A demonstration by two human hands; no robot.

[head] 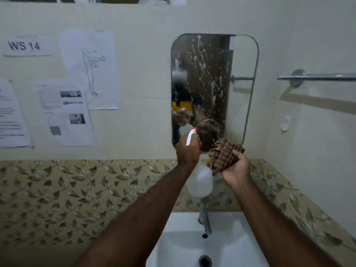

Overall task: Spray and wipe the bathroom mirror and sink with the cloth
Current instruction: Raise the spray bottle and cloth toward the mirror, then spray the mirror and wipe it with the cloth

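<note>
A rounded mirror (238, 78) hangs on the cream wall, speckled with white droplets and runs. My left hand (186, 151) grips the neck of a clear spray bottle (200, 180) with a white and red trigger head, held up in front of the mirror's lower edge. Just to its right, my right hand (236, 168) holds a bunched brown checked cloth (223, 155), a little apart from the glass. Below, the white sink (179, 239) sits against the wall with a chrome tap (204, 218) over its basin and the drain near the bottom edge.
Several printed sheets (90, 68) are taped on the wall to the left. A chrome towel bar (316, 76) sticks out on the right wall, with a small white hook (286, 123) below it. Leaf-patterned tiles (77, 191) run behind the sink.
</note>
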